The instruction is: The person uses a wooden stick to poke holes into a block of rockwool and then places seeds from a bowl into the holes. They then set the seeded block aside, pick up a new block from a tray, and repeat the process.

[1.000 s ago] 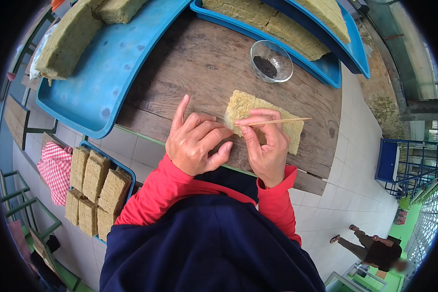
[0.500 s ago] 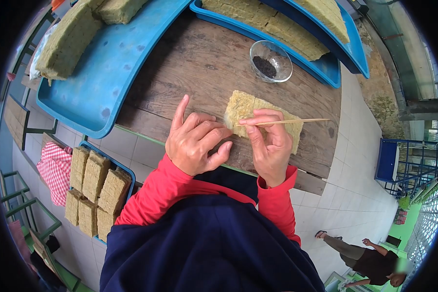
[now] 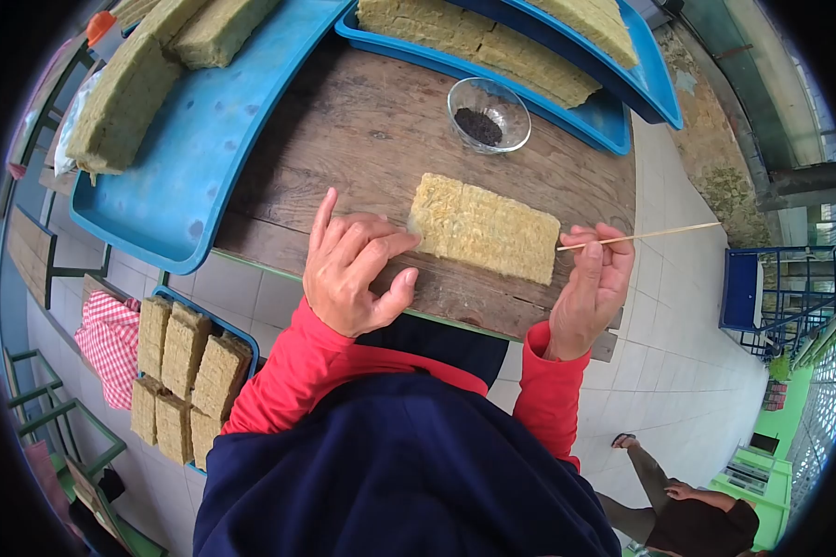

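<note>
Right hand [image 3: 593, 288]: grip pinching thin stick [image 3: 659, 232], right of slab [image 3: 488, 227] on table [image 3: 344, 139]; left hand [image 3: 348, 274]: grip spread, by slab's left end.

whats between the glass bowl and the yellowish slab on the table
Nothing but bare wooden tabletop lies between the glass bowl and the slab, as the head view shows.

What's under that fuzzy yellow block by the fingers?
The brown wooden tabletop shows around the yellow block, so it seems to lie on that. The patch right beneath is covered, so I can't tell if anything is hidden there.
</note>
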The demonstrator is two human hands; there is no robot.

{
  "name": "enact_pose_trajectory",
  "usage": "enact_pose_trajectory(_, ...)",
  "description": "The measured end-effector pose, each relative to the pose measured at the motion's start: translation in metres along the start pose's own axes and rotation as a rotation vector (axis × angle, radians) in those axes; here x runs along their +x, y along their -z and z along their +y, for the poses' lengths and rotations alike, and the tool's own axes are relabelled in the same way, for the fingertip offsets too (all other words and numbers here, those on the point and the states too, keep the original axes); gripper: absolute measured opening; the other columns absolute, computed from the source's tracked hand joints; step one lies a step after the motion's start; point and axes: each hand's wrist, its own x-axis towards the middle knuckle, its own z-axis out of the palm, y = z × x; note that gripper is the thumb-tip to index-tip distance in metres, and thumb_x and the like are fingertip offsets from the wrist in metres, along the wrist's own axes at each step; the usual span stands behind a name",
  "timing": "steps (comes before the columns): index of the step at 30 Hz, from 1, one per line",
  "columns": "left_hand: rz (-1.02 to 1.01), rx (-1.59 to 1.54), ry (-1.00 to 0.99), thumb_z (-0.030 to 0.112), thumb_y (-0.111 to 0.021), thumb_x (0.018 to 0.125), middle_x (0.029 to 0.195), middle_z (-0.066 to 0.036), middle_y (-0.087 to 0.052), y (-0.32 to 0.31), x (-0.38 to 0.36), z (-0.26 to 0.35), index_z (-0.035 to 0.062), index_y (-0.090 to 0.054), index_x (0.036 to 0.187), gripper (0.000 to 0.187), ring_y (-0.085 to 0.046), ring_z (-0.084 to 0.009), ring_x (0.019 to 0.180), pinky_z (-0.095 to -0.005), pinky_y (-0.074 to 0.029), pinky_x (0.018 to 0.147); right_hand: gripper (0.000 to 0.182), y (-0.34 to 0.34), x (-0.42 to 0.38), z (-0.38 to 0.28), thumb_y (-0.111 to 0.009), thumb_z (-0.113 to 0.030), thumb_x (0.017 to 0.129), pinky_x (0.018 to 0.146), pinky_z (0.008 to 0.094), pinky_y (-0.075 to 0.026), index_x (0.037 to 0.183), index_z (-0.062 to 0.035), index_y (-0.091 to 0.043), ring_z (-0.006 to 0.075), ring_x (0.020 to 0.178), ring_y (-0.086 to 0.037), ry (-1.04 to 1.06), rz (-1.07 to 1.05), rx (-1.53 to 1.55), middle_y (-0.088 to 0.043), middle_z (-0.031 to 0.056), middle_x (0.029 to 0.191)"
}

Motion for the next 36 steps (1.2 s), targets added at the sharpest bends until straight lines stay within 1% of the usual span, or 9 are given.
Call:
enact_pose_trajectory(2,-0.003,-0.026,-0.008,0.024,-0.066,0.072,0.084,-0.002,-0.063,0.001,0.000,0.005,0.0130,-0.069,0.089,0.021,-0.061,-0.0194,0.088,-0.0518,-0.030,0.108,0.021,0.014,-0.002,0.003,-0.049,-0.009,0.095,0.088,0.0303,-0.045,0.113,0.0027,-0.049,0.0152,0.088,-0.059,-0.033,0.027,-0.011,-0.061,0.0099,0.089)
enact_pose_trajectory(9,-0.380,-0.311,-0.663,0.020,-0.060,0.070,0.084,-0.001,-0.056,-0.027,-0.001,0.067,0.0099,-0.060,0.083,0.016,-0.056,-0.0168,0.094,-0.0461,-0.035,0.108,0.015,0.039,0.005,0.006,-0.045,-0.003,0.095,0.085,0.0289,-0.047,0.106,0.0024,-0.052,0.0142,0.086,-0.058,-0.121,0.006,-0.045,-0.060,0.0092,0.089)
enact_pose_trajectory(11,-0.617,-0.255,-0.790,0.023,-0.058,0.079,0.103,-0.005,-0.061,-0.043,-0.001,0.077,0.0095,-0.063,0.097,0.023,-0.056,-0.0201,0.108,-0.0512,-0.033,0.109,0.014,0.034,0.018,-0.003,-0.044,-0.002,0.094,0.083,0.0283,-0.047,0.104,0.0023,-0.053,0.0139,0.085,-0.058,-0.096,-0.025,-0.055,-0.060,0.0090,0.089)
enact_pose_trajectory(14,-0.615,-0.055,-0.916,0.027,-0.052,0.084,0.123,-0.008,-0.054,-0.068,-0.001,0.086,0.0095,-0.057,0.115,0.037,-0.045,-0.0232,0.124,-0.0559,-0.025,0.111,0.013,0.027,0.044,-0.016,-0.042,-0.001,0.093,0.075,0.0256,-0.046,0.098,0.0009,-0.055,0.0120,0.079,-0.055,-0.009,-0.159,-0.194,-0.058,0.0063,0.085)
enact_pose_trajectory(19,-0.661,0.170,-0.973,0.030,-0.041,0.090,0.141,-0.010,-0.038,-0.102,0.001,0.093,0.0135,-0.038,0.138,0.051,-0.030,-0.0265,0.136,-0.0619,-0.019,0.110,0.014,0.002,0.088,-0.024,-0.043,0.000,0.088,0.054,0.0265,-0.038,0.093,-0.0027,-0.055,0.0107,0.057,-0.047,0.043,-0.474,-0.608,-0.048,0.0050,0.064)
enact_pose_trajectory(20,-0.623,0.142,-1.001,0.030,-0.041,0.091,0.141,-0.010,-0.037,-0.110,0.000,0.092,0.0140,-0.036,0.140,0.051,-0.029,-0.0266,0.136,-0.0622,-0.019,0.110,0.009,-0.008,0.094,-0.025,-0.050,-0.003,0.087,0.051,0.0314,-0.037,0.094,-0.0037,-0.056,0.0171,0.052,-0.047,0.093,-0.487,-0.645,-0.047,0.0079,0.060)
enact_pose_trajectory(24,-0.649,0.042,-1.015,0.029,-0.041,0.092,0.144,-0.011,-0.033,-0.114,-0.002,0.095,0.0165,-0.030,0.143,0.054,-0.027,-0.0281,0.137,-0.0634,-0.018,0.110,0.011,-0.038,0.119,-0.026,-0.066,-0.012,0.080,0.056,0.0396,-0.043,0.086,-0.0045,-0.061,0.0314,0.058,-0.056,0.150,-0.650,-0.894,-0.059,0.0147,0.064)
enact_pose_trajectory(28,-0.744,0.016,-0.960,0.031,-0.039,0.093,0.147,-0.012,-0.030,-0.096,0.001,0.093,0.0177,-0.030,0.144,0.054,-0.026,-0.0289,0.138,-0.0642,-0.019,0.110,0.009,-0.058,0.135,0.000,-0.066,-0.014,0.080,0.053,0.0378,-0.040,0.082,-0.0051,-0.065,0.0283,0.052,-0.052,0.279,-0.766,-0.934,-0.050,0.0127,0.054)
enact_pose_trajectory(36,-0.750,0.030,-0.818,0.039,-0.040,0.090,0.150,-0.012,-0.026,-0.091,-0.008,0.092,0.0174,-0.029,0.145,0.060,-0.020,-0.0288,0.140,-0.0636,-0.018,0.109,0.009,-0.102,0.143,0.022,-0.065,-0.012,0.076,0.064,0.0439,-0.048,0.073,-0.0041,-0.065,0.0360,0.067,-0.062,0.260,-0.997,-1.272,-0.061,0.0188,0.066)
